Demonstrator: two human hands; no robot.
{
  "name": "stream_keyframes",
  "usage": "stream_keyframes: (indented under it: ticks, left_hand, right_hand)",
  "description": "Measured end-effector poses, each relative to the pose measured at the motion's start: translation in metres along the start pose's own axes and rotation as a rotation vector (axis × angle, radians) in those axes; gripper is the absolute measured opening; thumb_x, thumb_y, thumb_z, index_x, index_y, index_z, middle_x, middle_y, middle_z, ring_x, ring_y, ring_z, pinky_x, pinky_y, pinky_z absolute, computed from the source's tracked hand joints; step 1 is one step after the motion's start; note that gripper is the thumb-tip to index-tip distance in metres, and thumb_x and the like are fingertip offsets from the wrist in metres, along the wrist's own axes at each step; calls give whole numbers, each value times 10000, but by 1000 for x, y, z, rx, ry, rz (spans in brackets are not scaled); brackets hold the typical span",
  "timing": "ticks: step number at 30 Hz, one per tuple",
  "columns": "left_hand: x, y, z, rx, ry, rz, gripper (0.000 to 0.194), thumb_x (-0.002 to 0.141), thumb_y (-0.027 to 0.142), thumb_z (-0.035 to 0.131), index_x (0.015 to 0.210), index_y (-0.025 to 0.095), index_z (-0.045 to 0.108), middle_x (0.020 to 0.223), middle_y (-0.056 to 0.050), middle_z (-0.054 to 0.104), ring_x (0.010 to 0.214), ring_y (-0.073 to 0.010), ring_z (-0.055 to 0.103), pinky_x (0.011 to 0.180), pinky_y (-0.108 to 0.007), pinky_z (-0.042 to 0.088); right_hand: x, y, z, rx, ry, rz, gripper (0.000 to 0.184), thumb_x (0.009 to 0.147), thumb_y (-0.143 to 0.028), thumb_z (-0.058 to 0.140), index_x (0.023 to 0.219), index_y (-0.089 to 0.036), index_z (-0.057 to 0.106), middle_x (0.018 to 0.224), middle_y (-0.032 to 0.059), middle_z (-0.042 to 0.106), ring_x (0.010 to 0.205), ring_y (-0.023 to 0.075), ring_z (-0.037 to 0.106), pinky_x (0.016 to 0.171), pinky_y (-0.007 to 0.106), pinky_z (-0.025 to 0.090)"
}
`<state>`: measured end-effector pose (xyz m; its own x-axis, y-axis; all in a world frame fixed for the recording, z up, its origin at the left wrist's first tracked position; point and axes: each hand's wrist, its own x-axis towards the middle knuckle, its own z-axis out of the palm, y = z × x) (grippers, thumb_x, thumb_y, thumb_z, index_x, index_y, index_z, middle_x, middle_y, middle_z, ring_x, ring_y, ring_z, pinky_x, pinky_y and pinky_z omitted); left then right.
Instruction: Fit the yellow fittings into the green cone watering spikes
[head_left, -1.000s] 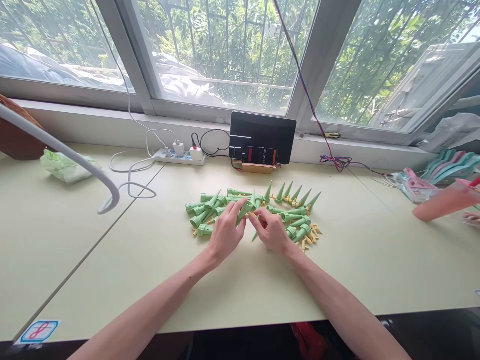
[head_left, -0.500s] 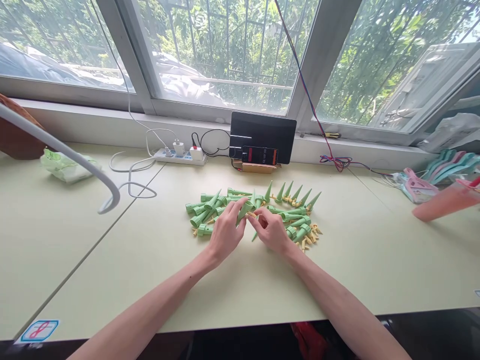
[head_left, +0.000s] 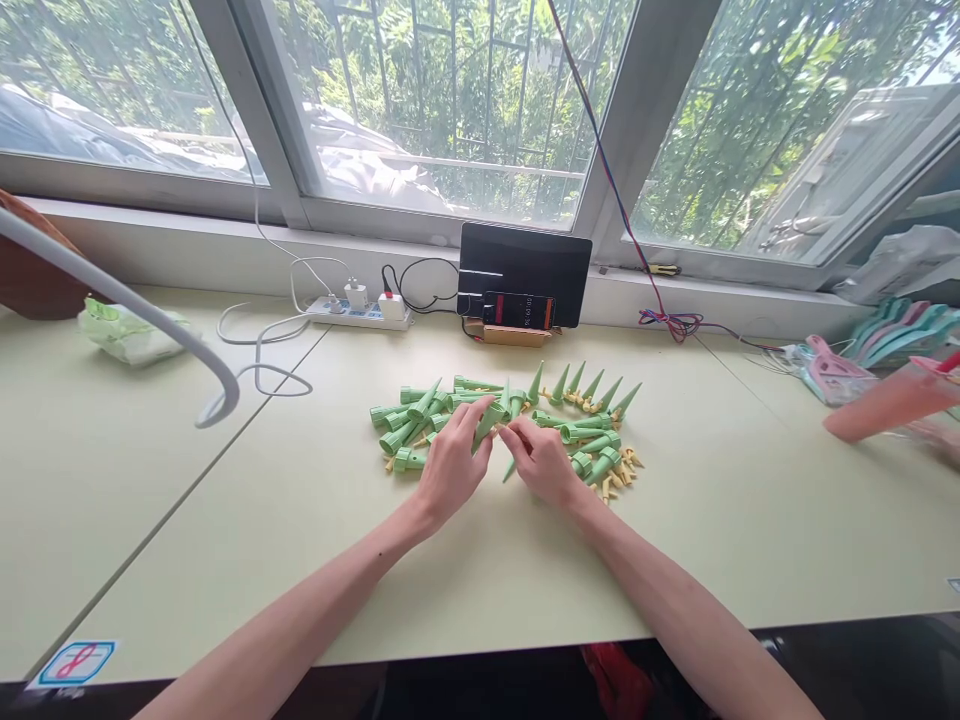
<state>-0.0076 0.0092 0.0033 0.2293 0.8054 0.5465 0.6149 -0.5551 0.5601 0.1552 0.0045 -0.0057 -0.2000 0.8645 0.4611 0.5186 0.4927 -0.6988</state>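
Observation:
My left hand (head_left: 454, 452) is closed around a green cone-shaped plastic spike (head_left: 490, 416), its wide end tilted up. Close against it, my right hand (head_left: 541, 460) pinches a small yellow plastic piece, mostly covered by the fingertips at the spike's side. Loose green spikes (head_left: 400, 440) lie heaped to the left, and more green spikes (head_left: 600, 440) lie by my right hand. Behind them, several spikes (head_left: 592, 386) stand points up in a curved row with yellow parts at their bases. Small yellow pieces (head_left: 621, 476) are scattered at the right.
A phone (head_left: 517, 310) leans against a black tablet (head_left: 555, 265) at the back. Left of it lies a power strip (head_left: 360, 314) with white cables. A plastic bag (head_left: 127, 335) sits far left; a pink cup (head_left: 885, 402) and hangers (head_left: 889, 340) are at the right.
My right fingers have shifted slightly left, closer to the spike, and now cover most of the yellow piece. My left hand has stayed in place.

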Motion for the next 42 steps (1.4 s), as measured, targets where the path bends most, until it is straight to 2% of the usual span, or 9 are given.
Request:
stream_keyframes:
  ticks: [5, 15, 23, 26, 30, 34, 37, 42]
  left_hand:
    - [1, 1, -1, -16, 8, -7, 491, 854, 83, 538, 1313, 244, 474, 1002, -34, 600, 654, -111, 519, 593, -234, 486]
    - [1, 2, -1, -57, -10, -26, 475, 870, 121, 548, 1321, 241, 463, 1038, -43, 595, 668, -109, 519, 613, -238, 491]
    - [2, 7, -3, -124, -36, -54, 511, 870, 288, 614, 1350, 240, 444, 1041, -66, 577, 660, -108, 497, 544, -218, 475]
    - [4, 11, -6, -204, -60, -109, 502, 862, 306, 615, 1334, 235, 457, 1008, -60, 563, 625, -91, 491, 501, -197, 451]
    - [7, 14, -9, -375, -134, -269, 496, 850, 367, 625, 1305, 249, 467, 921, -26, 522, 559, -69, 495, 442, -177, 424]
    - [9, 15, -11, -565, -205, -387, 507, 839, 419, 635, 1285, 263, 449, 900, -12, 508, 577, -103, 582, 382, -172, 419]
    - [10, 16, -13, -629, -197, -414, 494, 833, 429, 642, 1261, 266, 456, 878, 1, 501, 584, -115, 611, 375, -172, 430]
    - [10, 18, -14, -630, -163, -408, 465, 832, 425, 646, 1234, 262, 478, 835, 27, 466, 555, -88, 592, 416, -172, 464]
  right_hand:
    - [-1, 0, 1, 35, 38, -8, 224, 950, -397, 533, 925, -177, 564, 533, -81, 397, 450, 84, 353, 485, 225, 293]
    - [0, 4, 1, 53, 45, -15, 204, 974, -363, 481, 901, -187, 555, 558, -69, 395, 462, 92, 352, 490, 233, 282]
    - [0, 6, 1, 49, 65, -5, 202, 985, -354, 452, 905, -196, 548, 536, -76, 371, 450, 98, 327, 485, 239, 275]
    - [0, 5, 0, 70, 73, -6, 202, 987, -358, 451, 915, -198, 550, 545, -70, 398, 454, 102, 346, 484, 241, 277]
    - [1, 4, -1, 106, 77, -7, 194, 988, -356, 456, 933, -199, 557, 558, -62, 435, 469, 106, 375, 491, 240, 289]
    - [1, 3, -1, 117, 75, -13, 180, 981, -344, 469, 941, -199, 568, 580, -55, 465, 474, 104, 382, 494, 238, 304]
    - [1, 2, -1, 116, 71, -19, 181, 982, -339, 467, 947, -197, 573, 600, -48, 484, 479, 103, 382, 497, 238, 311]
    - [2, 3, -1, 121, 70, -18, 209, 989, -349, 448, 920, -195, 572, 617, -38, 489, 497, 109, 393, 511, 243, 321]
